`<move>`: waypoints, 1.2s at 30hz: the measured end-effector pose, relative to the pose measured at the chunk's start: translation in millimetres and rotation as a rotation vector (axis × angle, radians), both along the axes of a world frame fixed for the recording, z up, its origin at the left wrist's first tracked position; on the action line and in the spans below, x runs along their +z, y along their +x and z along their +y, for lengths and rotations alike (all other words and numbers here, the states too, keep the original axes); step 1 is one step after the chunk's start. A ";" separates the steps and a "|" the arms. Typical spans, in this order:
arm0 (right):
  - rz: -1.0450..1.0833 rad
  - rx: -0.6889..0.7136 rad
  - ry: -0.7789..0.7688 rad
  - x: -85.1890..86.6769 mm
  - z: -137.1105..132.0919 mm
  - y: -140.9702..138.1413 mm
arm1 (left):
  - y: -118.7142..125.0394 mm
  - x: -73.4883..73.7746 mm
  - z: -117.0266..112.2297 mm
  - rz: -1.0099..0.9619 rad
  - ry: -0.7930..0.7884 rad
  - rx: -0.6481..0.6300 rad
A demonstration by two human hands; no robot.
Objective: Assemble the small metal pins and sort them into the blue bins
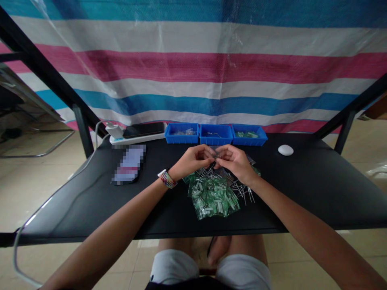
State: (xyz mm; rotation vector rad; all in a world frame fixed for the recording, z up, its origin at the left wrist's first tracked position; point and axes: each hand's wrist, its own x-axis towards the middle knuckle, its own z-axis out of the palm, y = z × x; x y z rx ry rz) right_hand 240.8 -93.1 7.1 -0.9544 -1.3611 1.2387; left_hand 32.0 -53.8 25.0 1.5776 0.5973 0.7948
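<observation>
Both hands meet above the middle of a black table (302, 189). My left hand (193, 160) and my right hand (234, 161) have fingers pinched together around a tiny part between them, too small to name. Right below them lies a heap of small green circuit boards (213, 197) mixed with thin metal-legged components (242, 189). A woven band is on my left wrist.
Three blue bins (216, 134) stand in a row at the table's back edge. A white power strip (121, 137) with a dark phone (143, 129) on it lies back left, a blurred dark pouch (128, 164) to the left, a white round puck (285, 150) to the right. A striped tarp hangs behind.
</observation>
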 end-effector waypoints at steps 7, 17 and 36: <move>-0.001 0.050 -0.023 -1.5 0.2 -2.0 | -0.3 -7.5 0.6 0.022 0.033 0.023; -0.025 0.009 0.011 -4.5 2.7 -2.8 | -2.1 -0.8 -1.0 0.080 0.032 0.060; -0.053 0.001 -0.008 0.3 -2.6 -5.7 | -4.0 0.5 -2.5 0.109 0.066 0.016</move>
